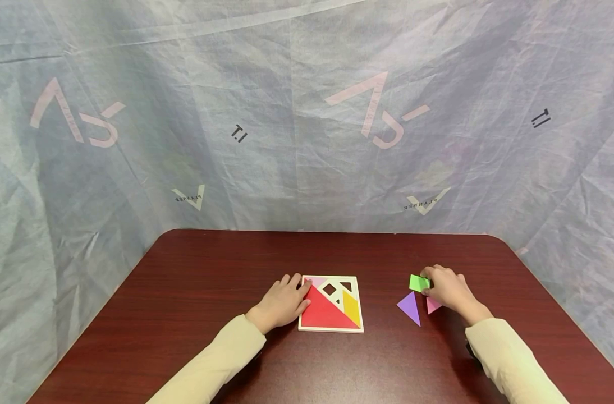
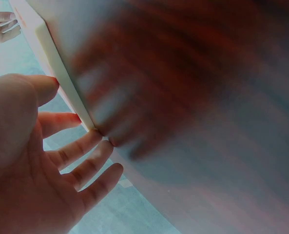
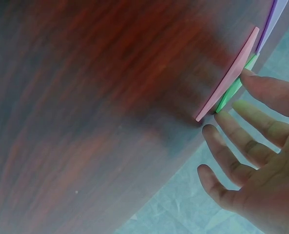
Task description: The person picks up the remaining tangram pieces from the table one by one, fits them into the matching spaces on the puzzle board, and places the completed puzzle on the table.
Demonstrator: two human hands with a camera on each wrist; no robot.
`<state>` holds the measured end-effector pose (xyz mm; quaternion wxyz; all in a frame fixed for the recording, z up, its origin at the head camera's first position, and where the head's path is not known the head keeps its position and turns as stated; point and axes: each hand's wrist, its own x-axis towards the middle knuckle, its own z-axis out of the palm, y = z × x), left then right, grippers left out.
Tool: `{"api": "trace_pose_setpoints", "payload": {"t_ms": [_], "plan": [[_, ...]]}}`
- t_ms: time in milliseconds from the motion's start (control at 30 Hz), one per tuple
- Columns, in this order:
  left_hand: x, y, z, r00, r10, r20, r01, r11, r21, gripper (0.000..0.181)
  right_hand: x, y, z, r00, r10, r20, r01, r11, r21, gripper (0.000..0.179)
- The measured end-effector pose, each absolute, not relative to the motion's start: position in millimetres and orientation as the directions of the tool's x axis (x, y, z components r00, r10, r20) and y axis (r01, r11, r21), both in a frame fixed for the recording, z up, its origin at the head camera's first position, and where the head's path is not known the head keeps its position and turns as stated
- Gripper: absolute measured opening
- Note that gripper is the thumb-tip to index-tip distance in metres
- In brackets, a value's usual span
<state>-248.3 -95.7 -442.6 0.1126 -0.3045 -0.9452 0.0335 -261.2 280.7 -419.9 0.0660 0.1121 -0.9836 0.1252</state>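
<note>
A square wooden tangram board with a pale rim lies on the table. It holds a large red area, a yellow parallelogram and a pale pink piece; dark openings show in its upper right part. My left hand rests on the board's left side, fingers extended, with fingertips along the pale edge in the left wrist view. Over on the right, my right hand pinches a green square piece between thumb and forefinger. A pink triangle lies partly beneath that hand, beside a purple triangle.
The dark red-brown table has rounded far corners. Grey printed cloth hangs behind it and along both sides. Between the board and the loose pieces lies a stretch of bare tabletop.
</note>
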Motion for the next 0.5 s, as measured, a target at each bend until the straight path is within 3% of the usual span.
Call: {"api": "trace_pose_setpoints", "payload": {"t_ms": [500], "plan": [[-246.7,-93.6,-438.2,-0.813,0.565,0.140,0.551,0.825,-0.124,0.043,-263.4,281.2,-419.5,-0.972,-0.202,0.121,-0.226,0.943,-0.245,0.030]]}}
